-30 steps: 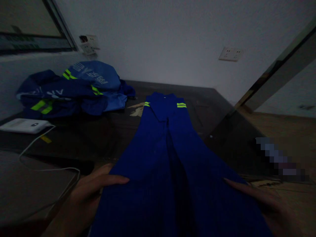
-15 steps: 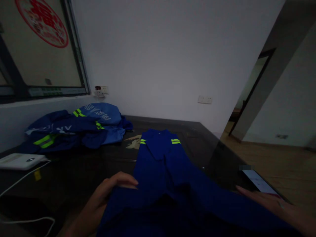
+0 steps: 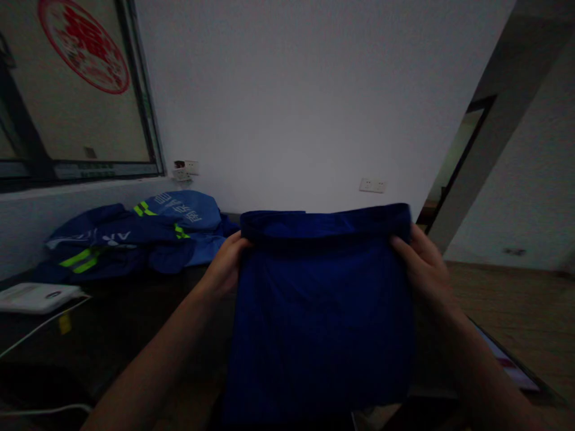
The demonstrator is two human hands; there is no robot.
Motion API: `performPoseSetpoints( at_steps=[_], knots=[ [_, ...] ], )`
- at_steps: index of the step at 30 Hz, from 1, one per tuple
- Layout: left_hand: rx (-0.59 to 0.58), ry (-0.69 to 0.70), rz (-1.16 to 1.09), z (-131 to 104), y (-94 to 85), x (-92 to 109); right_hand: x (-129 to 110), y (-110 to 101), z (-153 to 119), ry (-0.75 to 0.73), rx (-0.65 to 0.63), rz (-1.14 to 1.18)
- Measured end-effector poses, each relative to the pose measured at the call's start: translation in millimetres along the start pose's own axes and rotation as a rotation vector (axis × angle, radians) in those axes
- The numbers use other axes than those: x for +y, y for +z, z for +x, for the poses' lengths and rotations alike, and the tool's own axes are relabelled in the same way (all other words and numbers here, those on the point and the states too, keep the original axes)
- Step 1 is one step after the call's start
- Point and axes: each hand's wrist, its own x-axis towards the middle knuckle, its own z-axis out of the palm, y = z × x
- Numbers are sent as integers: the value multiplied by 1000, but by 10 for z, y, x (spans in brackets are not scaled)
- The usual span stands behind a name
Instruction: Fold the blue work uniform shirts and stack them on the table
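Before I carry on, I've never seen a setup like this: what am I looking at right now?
There is no robot here, only a person's two bare hands. Every picture comes from one camera worn on the person's head, looking forward and down.

The left hand and the right hand grip opposite ends of the upper edge of a blue cloth, which hangs down between them.

On the dark table, to the left, lie a heap of blue clothes with yellow-green stripes and, nearer the camera, a flat white device. A flat object with a lit screen shows at lower right, partly hidden by the right forearm.
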Motion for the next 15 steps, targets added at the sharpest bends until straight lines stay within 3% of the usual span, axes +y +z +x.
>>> performPoseSetpoints(
  at_steps=[4,8,11,15],
  knots=[
    [6,-294,115,678,-119,-629,1015,414,739,214,-148,-2],
    [-62,-504,248,977,-379,-1250,2045,660,824,546,-188,-216],
    [-135,-616,292,1038,-579,-1466,2467,696,729,636,-203,-236],
    [-193,-692,301,1175,-728,-1567,2650,633,792,677,-285,-188]
  ],
)
